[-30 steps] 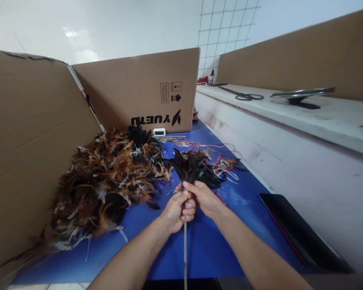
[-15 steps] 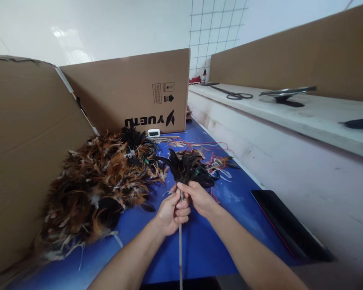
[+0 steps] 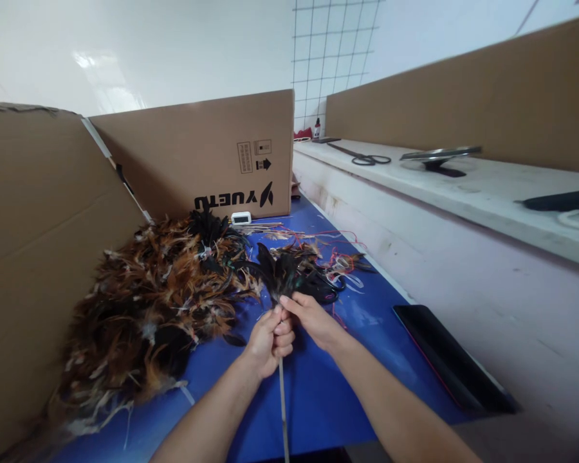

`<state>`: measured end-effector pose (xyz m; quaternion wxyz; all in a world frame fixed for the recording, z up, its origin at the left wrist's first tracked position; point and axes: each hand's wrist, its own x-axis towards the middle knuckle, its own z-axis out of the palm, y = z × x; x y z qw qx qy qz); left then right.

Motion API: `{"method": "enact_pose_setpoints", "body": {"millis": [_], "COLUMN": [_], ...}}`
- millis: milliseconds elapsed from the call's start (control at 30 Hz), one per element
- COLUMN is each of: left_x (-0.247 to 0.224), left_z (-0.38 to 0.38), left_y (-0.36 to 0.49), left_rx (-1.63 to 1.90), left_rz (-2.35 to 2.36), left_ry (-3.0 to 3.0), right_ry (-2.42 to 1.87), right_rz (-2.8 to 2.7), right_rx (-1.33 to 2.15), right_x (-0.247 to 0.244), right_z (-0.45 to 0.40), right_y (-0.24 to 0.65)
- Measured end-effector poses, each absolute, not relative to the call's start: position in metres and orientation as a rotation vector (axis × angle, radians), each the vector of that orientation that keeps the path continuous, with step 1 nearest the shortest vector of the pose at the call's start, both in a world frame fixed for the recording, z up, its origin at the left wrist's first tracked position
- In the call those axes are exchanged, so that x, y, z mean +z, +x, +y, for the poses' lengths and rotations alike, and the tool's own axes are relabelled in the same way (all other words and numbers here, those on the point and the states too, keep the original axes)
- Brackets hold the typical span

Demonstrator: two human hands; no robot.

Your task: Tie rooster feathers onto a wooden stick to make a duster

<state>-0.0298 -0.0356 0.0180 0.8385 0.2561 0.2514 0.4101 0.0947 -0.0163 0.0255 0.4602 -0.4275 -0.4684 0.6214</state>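
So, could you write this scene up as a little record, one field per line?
Left hand: closed around a thin stick
Right hand: pinching at the base of the dark feathers, at the stick's upper end
Left side: heaped brown and black feathers on a blue table
Far end: small white device by a cardboard box with upside-down lettering
Right side: long black object on the table
White ledge: scissors, among other items

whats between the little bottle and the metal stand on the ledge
The head view shows scissors on the ledge between the bottle and the stand, handles toward the stand, plus a flat dark thing near the bottle.
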Motion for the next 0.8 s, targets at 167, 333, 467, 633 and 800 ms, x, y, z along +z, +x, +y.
{"method": "enact_pose_setpoints", "body": {"millis": [167, 333, 467, 633, 800], "left_x": [0.019, 0.016, 0.012, 0.011, 0.010], "left_z": [-0.023, -0.016, -0.016, -0.016, -0.015], "left_y": [-0.042, -0.047, -0.045, -0.045, -0.045], "left_rx": [1.021, 1.034, 1.045, 1.047, 1.056], "left_rz": [0.492, 0.495, 0.502, 0.507, 0.523], "left_ry": [0.467, 0.423, 0.422, 0.417, 0.412], "right_ry": [-1.181, -1.762, -2.125, -2.065, -1.719], "right_rz": [-1.315, -1.585, -1.667, -1.651, -1.453], "right_rx": [1.122, 0.046, -0.194, -0.038, 0.281], "right_x": [0.029, 0.028, 0.020, 0.012, 0.019], "right_z": [-0.001, 0.016, 0.022, 0.028, 0.028], "right_y": [0.130, 0.190, 0.215, 0.228, 0.228]}}
